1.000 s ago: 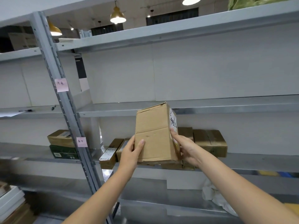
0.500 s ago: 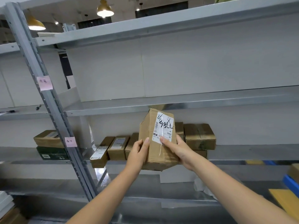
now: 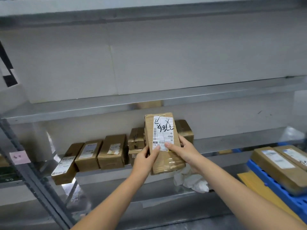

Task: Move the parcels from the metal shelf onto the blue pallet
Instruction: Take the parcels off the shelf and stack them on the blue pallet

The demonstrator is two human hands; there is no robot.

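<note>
From the head view, I have a brown, oblong cardboard parcel (image 3: 163,143) in both hands, clear of the grey metal shelf (image 3: 224,145) and in front of its middle level. My left hand (image 3: 144,159) holds the lower left edge and my right hand (image 3: 184,151) the lower right. Each grip is clamped on the box, with the thumbs pressed on the near face and the fingers wrapped behind.

The parcel stands on end. Its long axis runs nearly upright, with the bottom drifting a little to my right. The broad face with the white shipping label (image 3: 163,133) and black marker writing points at me, reading right way up.

I judge it light, since a low grip carries it without strain. The card looks stiff but dented, and the clear tape round the lower part looks slick. The two long side edges are the safest place to hold it, with my palms on bare card rather than tape.

More brown parcels (image 3: 113,151) lie in a row on the shelf behind and to the left. The blue plastic pallet (image 3: 272,185) is low on my right, well apart from the box, with long flat parcels (image 3: 279,170) already on it. A crumpled white wrapping (image 3: 191,180) lies on the level below my right wrist.
</note>
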